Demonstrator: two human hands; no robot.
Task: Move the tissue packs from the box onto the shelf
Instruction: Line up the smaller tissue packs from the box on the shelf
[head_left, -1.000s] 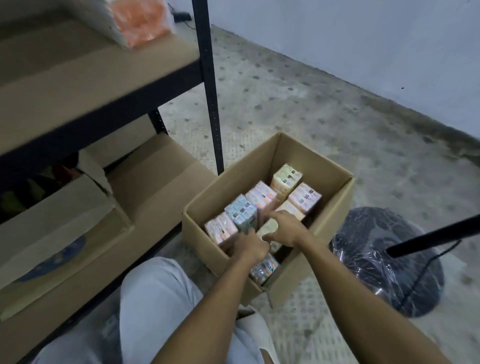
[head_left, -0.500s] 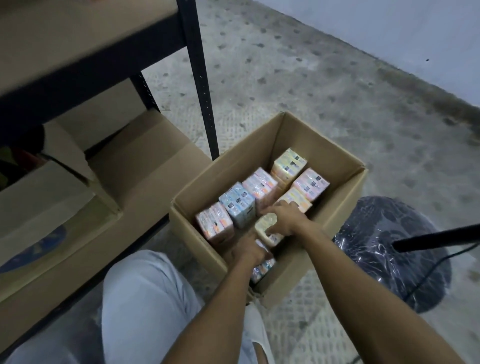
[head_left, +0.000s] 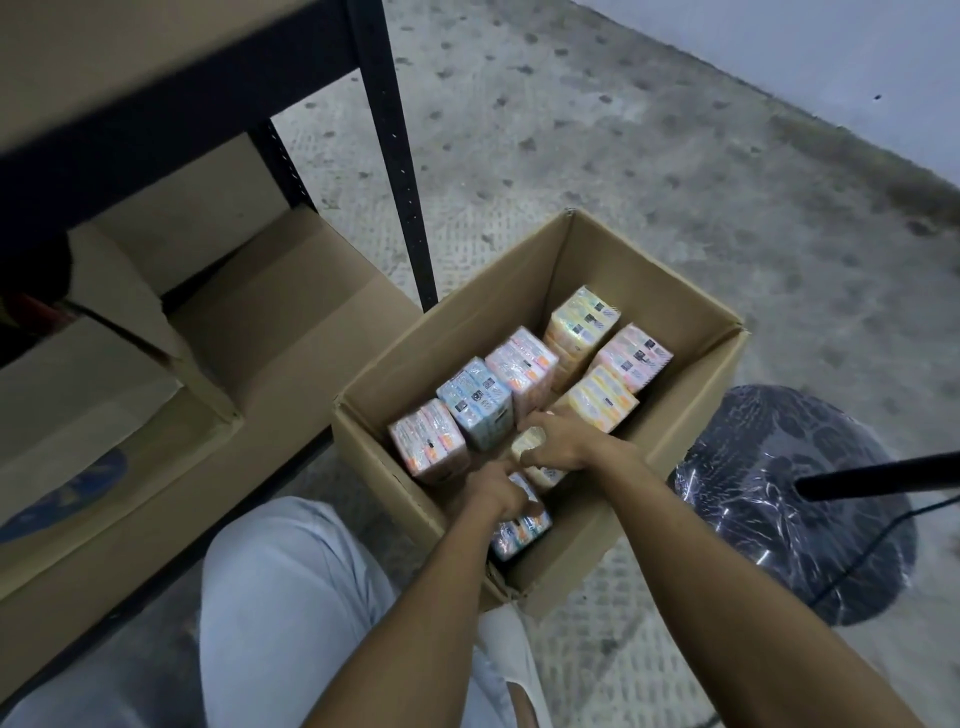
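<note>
inside the cardboard box (head_left: 670, 457) on the floor, eight tissue packs (head_left: 475, 402) are sitting upright in shiny wrap: three pink, two yellow, one blue. the right hand (head_left: 563, 441) is gripping a pale pack (head_left: 527, 448), and the left hand (head_left: 493, 488) is curling round a multicolour pack (head_left: 522, 530) by the near wall.

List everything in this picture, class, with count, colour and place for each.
open brown cardboard box: one, brown, on the floor beside the shelf post.
plastic-wrapped tissue packs: eight visible, pink, blue and yellow, standing in the box.
black metal shelf frame: one, black, upper left.
cardboard cartons: at least two, brown, lower shelf, left.
plastic-wrapped round object: one, black, floor right of the box.
left hand: one, on the nearest pack, grip unclear.
right hand: one, gripping a pale pack.
</note>
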